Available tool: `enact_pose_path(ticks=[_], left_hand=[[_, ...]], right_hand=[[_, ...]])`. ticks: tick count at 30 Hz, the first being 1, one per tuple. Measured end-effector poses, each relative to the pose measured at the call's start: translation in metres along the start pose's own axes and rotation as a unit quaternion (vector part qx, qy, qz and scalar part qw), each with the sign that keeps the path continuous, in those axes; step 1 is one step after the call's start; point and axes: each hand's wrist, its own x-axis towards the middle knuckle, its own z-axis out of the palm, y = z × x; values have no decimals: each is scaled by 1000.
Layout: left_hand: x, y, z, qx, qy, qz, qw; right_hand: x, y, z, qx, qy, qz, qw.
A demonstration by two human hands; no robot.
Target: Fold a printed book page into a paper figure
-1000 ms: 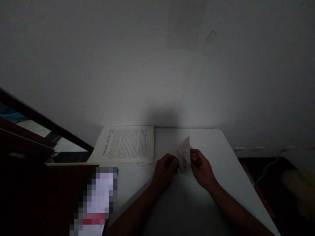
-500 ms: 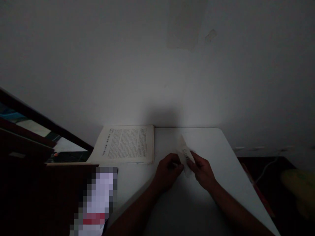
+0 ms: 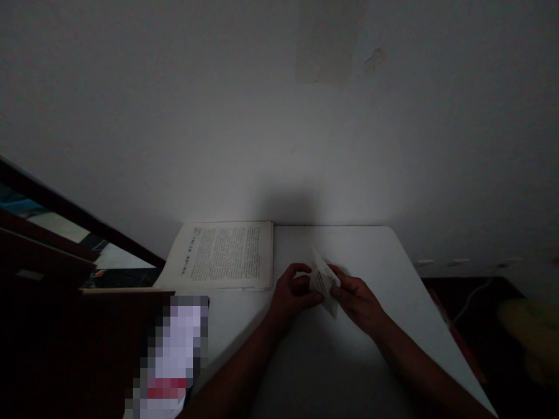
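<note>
Between my hands, a folded piece of printed paper [image 3: 324, 285] is held upright and tilted above the white table. My right hand [image 3: 360, 302] pinches its right side, with the thumb on the near face and the fingers behind. At its left edge is my left hand [image 3: 290, 297], thumb and curled fingertips closed on the paper. The print on it is too dark and small to read.
Printed pages [image 3: 227, 253] lie in a stack at the table's back left. A blurred-out device [image 3: 174, 349] rests at the left edge. The white table [image 3: 367, 244] meets a wall [image 3: 218, 116]. Dark furniture [image 3: 48, 326] stands left; a cable [image 3: 469, 299] hangs right.
The folded paper has turned and opened somewhat, showing a different printed face. My left hand has shifted slightly left and its fingers have spread a little; my right hand has barely moved.
</note>
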Motion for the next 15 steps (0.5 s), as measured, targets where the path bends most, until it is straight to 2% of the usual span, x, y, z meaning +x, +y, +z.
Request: enact_pose_path(ticks=[3,9,15], left_hand=[[-1,1,-1,-21,-30,-20,999],[-1,-1,-1,-52,-60,-16,997],[-2,0,0,-61,-54,-19,996]], right_hand=[[-1,0,0,29,-17,17,999],[-2,-9,5,84,-33,48,995],[-3,-7,6,93,-26,56,994]])
